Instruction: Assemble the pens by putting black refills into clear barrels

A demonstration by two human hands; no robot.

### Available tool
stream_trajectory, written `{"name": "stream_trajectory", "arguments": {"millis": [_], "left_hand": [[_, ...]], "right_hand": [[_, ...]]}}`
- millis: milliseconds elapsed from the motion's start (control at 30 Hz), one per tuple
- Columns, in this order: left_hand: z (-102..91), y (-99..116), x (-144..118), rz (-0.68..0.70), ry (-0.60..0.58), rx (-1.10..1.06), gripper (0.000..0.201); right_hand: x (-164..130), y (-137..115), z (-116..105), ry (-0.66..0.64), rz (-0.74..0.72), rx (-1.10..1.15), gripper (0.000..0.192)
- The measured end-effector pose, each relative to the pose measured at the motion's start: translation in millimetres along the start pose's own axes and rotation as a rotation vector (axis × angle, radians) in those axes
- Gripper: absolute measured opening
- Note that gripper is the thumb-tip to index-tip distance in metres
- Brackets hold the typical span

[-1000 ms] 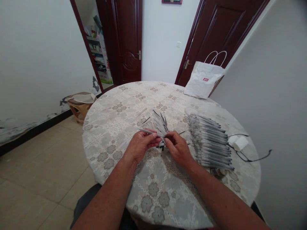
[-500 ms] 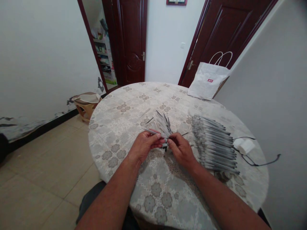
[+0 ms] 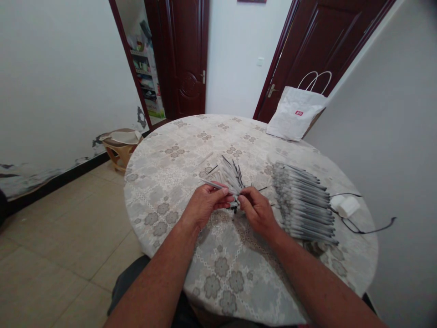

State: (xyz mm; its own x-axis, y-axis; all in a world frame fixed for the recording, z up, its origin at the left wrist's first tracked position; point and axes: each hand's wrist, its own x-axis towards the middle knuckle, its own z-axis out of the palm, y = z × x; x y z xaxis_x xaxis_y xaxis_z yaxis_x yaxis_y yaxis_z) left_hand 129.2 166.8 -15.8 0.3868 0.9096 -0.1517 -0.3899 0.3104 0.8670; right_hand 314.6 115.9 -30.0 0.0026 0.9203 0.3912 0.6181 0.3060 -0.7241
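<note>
Left hand [image 3: 205,206]: grip pinched shut on one pen [image 3: 212,184] near the desk [image 3: 164,182] centre. Right hand [image 3: 256,210]: grip closed round a fanned pen bundle [image 3: 232,175]. Risk: loose fan could slip and scatter. Row of pens [image 3: 303,202] lay toward the right edge. Paper bag [image 3: 293,116], far edge: contents hidden.

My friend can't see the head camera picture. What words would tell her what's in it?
Two bare hands, left hand and right hand, hold a fanned bunch of thin grey pens over a round table with a flowered cloth. A neat row of grey pens lies right; a white paper bag stands behind.
</note>
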Motion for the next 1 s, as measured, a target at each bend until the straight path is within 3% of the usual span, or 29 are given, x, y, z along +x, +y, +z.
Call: {"name": "stream_trajectory", "arguments": {"millis": [133,267,367,700,867,1000], "left_hand": [[1.0,0,0,-0.004,-0.008,0.013,0.028],[0.4,-2,1,0.015,0.012,0.046,0.026],[0.1,-2,1,0.02,0.024,0.067,0.025],[2.9,-1,0,0.029,0.019,0.133,0.029],[4.7,-4,1,0.122,-0.031,0.414,0.026],[2.1,-15,3,0.379,-0.011,0.84,0.013]], "right_hand": [[0,0,-1,-0.061,0.022,0.03,0.038],[0,1,-1,-0.005,0.017,0.06,0.019],[1,0,-2,0.001,-0.003,0.015,0.016],[1,-6,-5,-0.075,0.006,0.024,0.029],[6,-1,-8,-0.051,-0.163,-0.128,0.019],[9,6,-17,0.053,-0.173,-0.237,0.022]]}}
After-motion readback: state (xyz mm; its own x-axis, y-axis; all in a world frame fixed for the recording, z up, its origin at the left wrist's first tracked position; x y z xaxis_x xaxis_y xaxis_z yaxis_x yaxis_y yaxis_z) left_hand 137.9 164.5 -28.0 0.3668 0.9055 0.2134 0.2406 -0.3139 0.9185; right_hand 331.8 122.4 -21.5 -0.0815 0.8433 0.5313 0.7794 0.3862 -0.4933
